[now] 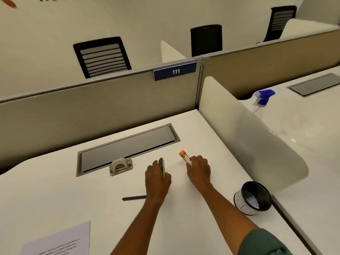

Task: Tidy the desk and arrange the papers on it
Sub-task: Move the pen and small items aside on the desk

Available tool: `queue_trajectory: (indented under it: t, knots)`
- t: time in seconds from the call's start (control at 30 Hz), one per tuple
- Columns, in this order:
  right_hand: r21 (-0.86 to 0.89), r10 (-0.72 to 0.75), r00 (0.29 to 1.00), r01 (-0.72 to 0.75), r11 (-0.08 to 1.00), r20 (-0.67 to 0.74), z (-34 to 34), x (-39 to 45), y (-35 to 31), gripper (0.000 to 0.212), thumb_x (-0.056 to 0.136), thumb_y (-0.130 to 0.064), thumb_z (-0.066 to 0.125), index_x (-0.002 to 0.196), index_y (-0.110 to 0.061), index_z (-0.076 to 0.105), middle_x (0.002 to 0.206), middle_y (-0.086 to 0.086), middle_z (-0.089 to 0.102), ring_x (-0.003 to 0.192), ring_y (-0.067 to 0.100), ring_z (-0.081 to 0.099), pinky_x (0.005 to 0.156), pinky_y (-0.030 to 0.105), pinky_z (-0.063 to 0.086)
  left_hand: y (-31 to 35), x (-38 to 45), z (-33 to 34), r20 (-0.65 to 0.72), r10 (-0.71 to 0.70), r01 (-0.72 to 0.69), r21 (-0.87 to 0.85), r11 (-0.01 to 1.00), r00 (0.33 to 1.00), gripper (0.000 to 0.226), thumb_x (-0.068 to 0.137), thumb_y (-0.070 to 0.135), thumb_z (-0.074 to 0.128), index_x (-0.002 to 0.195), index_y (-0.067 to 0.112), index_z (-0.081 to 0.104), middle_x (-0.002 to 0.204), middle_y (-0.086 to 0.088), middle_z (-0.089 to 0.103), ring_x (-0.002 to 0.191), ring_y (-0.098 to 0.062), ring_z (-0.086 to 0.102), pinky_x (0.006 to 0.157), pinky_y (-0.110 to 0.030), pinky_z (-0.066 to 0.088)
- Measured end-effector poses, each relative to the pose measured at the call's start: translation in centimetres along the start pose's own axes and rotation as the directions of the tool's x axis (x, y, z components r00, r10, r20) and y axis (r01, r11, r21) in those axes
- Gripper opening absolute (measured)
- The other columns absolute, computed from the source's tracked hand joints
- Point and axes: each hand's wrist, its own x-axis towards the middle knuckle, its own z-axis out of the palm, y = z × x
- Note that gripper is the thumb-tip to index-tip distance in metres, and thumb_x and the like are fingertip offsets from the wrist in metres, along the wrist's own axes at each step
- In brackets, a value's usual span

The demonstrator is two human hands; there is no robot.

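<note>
Showing: three chairs (103, 56), two hands (157, 181), one paper (60, 240), one pen (134, 198), one bin (253, 198), one spray bottle (262, 100).

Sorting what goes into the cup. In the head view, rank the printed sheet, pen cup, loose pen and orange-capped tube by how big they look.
1. Printed sheet, partly cut off.
2. Pen cup.
3. Loose pen, partly behind the left hand.
4. Orange-capped tube, partly inside the right hand.
The last two are unsure.

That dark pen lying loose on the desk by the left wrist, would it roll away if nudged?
Probably. The pen looks slim and round, with no clip showing, and lies flat on the smooth white desk, so a sideways nudge would likely roll it. It seems stiff and light, easy to pinch up.
</note>
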Motion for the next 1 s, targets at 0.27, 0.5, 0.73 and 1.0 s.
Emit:
queue_trajectory:
  t: [0.27, 0.5, 0.73, 1.0]
  knots:
    - [0.005, 0.158, 0.986, -0.158, 0.987, -0.056, -1.4, 2.7, 5.6, 0.027, 0.094, -0.034, 0.055, 0.112, -0.014, 0.062, 0.105, 0.007, 0.063, 0.094, 0.024, 0.056, 0.076, 0.034, 0.049, 5.4, 2.1, 6.7, 0.105, 0.102, -0.106, 0.030, 0.994, 0.989, 0.045, 0.083, 0.017, 0.061, 0.125, 0.009, 0.047, 0.109, -0.010, 0.055, 0.102, -0.027, 0.052, 0.078, -0.030, 0.045]
    - [-0.022, 0.264, 0.964, -0.265, 0.964, -0.033, -0.7, 5.1, 8.4, 0.028, 0.096, -0.034, 0.051, 0.115, -0.015, 0.060, 0.111, 0.005, 0.061, 0.101, 0.024, 0.054, 0.082, 0.034, 0.047, 6.8, 4.1, 11.5, 0.179, 0.134, -0.146, 0.059, 0.987, 0.975, 0.050, 0.088, 0.020, 0.058, 0.134, 0.012, 0.039, 0.116, -0.009, 0.053, 0.108, -0.026, 0.050, 0.084, -0.033, 0.046]
    - [-0.082, 0.304, 0.951, -0.308, 0.948, -0.054, 0.1, 6.6, 9.7, 0.027, 0.097, -0.035, 0.049, 0.113, -0.016, 0.059, 0.110, 0.005, 0.061, 0.102, 0.024, 0.054, 0.081, 0.035, 0.047, 6.7, 5.6, 14.4, 0.201, 0.179, -0.200, 0.089, 0.976, 0.963, 0.056, 0.091, 0.023, 0.057, 0.141, 0.015, 0.033, 0.118, -0.009, 0.051, 0.107, -0.024, 0.049, 0.080, -0.029, 0.044]
    - [-0.053, 0.295, 0.951, -0.301, 0.952, -0.089, 0.1, 6.3, 10.3, 0.045, 0.093, -0.042, 0.054, 0.128, -0.015, 0.052, 0.125, 0.008, 0.054, 0.114, 0.027, 0.050, 0.087, 0.039, 0.046, 6.4, 6.3, 15.4, 0.238, 0.247, -0.275, 0.095, 0.957, 0.939, 0.077, 0.087, 0.039, 0.066, 0.148, 0.013, 0.027, 0.130, -0.011, 0.048, 0.117, -0.026, 0.044, 0.095, -0.032, 0.042]
